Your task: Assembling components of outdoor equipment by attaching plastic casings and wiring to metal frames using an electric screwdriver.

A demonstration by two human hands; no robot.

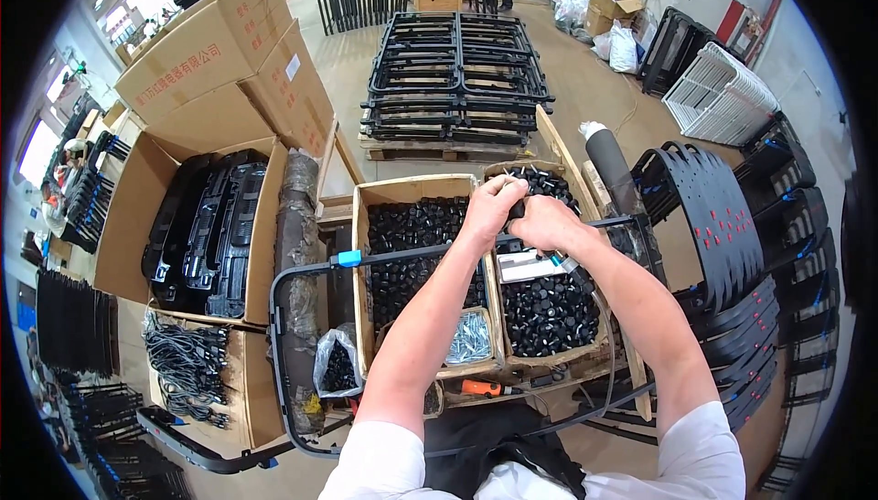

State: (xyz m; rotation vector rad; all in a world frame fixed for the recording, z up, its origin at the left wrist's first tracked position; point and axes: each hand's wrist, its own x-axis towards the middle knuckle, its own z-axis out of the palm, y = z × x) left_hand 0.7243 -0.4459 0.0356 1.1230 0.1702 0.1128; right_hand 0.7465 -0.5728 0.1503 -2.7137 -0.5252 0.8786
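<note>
My hands meet over the wooden bins, above the far part of a black tubular frame that lies across them. My left hand is closed, thumb and finger pinched by a small dark piece that is mostly hidden. Close against it, my right hand is curled, its fingers wrapped round something dark that I cannot make out. A metal and teal hose fitting shows just below the right hand. A blue clip sits on the frame's far left part. Small black caps fill the bins beneath.
Silver screws lie in a small compartment, near an orange-handled tool. A carton of black plastic parts stands left, beside a wrapped roll and bundled cables. Stacked black frames rest on a pallet ahead; curved black panels stand right.
</note>
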